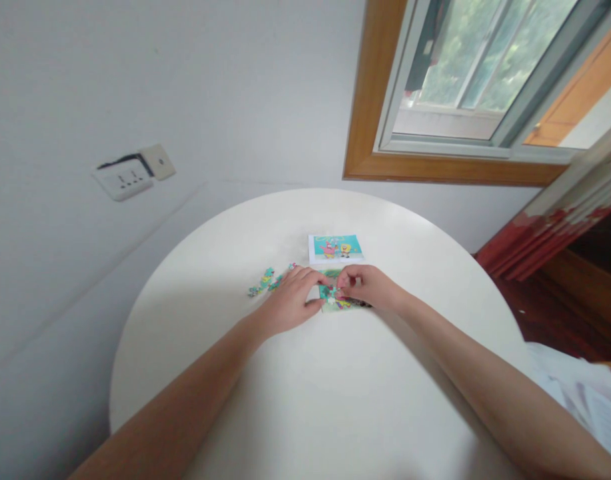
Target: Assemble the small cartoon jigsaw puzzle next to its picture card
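Note:
A small jigsaw puzzle (346, 303) with a colourful cartoon print lies flat on the white round table (310, 400), partly hidden by my hands. My left hand (291, 300) rests at its left edge, thumb and forefinger apart and their tips touching it. Over the middle of the puzzle my right hand (365, 287) is closed in a pinch on a small puzzle piece (338, 292), low against the surface. Several loose puzzle pieces (265, 280) lie to the left, some behind my left hand. Just beyond the puzzle is a picture card (336, 249) showing a pink and a yellow cartoon figure.
The table's far edge comes close to a white wall (210, 87) with a socket (125, 179). A wood-framed window (455, 167) is at the upper right, with a red and pale curtain (535, 240) beside it. Papers (580, 393) lie beyond the table at the right.

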The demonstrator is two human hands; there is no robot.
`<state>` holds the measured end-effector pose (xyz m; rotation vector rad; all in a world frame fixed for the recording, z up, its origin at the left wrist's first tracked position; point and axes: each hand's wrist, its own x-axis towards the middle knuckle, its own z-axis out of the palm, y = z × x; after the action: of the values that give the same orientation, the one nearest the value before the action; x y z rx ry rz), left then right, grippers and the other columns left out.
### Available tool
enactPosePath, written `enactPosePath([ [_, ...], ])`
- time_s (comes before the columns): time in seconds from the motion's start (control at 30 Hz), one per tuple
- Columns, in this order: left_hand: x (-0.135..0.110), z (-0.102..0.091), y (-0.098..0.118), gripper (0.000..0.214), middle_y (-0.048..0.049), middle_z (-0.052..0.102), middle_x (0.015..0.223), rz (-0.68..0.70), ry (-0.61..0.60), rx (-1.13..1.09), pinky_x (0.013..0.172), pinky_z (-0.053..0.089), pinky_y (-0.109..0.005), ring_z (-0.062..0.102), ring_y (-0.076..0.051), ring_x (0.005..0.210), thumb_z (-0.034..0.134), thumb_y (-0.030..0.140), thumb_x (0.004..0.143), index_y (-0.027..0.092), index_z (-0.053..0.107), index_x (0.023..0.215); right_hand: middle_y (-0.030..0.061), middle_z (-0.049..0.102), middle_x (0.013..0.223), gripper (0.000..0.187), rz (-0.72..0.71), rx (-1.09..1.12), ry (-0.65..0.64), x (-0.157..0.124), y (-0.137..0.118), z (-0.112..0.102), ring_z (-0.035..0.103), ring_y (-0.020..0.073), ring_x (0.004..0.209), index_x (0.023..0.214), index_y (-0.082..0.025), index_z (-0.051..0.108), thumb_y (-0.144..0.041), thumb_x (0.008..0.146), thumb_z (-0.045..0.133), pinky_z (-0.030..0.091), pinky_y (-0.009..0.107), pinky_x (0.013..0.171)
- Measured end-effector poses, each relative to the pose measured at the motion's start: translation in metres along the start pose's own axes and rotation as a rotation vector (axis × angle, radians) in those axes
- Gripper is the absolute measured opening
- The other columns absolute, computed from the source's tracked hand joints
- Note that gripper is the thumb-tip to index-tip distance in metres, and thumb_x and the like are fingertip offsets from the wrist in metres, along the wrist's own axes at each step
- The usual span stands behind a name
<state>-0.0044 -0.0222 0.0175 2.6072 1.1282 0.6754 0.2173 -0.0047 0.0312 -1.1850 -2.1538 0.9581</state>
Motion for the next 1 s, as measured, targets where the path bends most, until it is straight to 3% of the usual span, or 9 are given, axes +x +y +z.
enactPosePath([
  [0.23,0.001,-0.003,0.003,0.025,-0.0035,0.062,0.110,-0.016,0.003,0.010,0.111,0.027,-0.047,0.052,-0.023,0.111,0.059,0.019,0.080,0.023,0.056,0.105,-0.0009,0.064,0.069,0.015,0.142,0.046,0.142,0.010,0.011,-0.003,0.054,0.0111,0.062,0.081,-0.015,0.068,-0.025,0.072,0.062,0.040,0.020,0.057],
  [0.53,0.001,-0.005,0.000,0.022,-0.0064,0.061,0.109,-0.036,0.032,0.067,0.094,0.041,-0.042,0.051,-0.025,0.105,0.057,0.021,0.084,0.021,0.057,0.106,-0.0008,0.068,0.069,0.016,0.098,-0.048,0.139,0.014,0.010,0.005,0.057,0.0112,0.062,0.083,-0.017,0.073,-0.023,0.073,0.061,0.041,0.020,0.058],
  [1.0,0.001,-0.005,-0.001,0.016,-0.0059,0.062,0.104,-0.051,0.007,0.115,0.093,0.041,-0.042,0.051,-0.025,0.103,0.058,0.025,0.085,0.021,0.062,0.100,0.0001,0.070,0.073,0.018,0.052,-0.159,0.172,0.018,0.005,0.010,0.058,0.0119,0.065,0.088,-0.020,0.076,-0.022,0.077,0.062,0.042,0.022,0.064],
])
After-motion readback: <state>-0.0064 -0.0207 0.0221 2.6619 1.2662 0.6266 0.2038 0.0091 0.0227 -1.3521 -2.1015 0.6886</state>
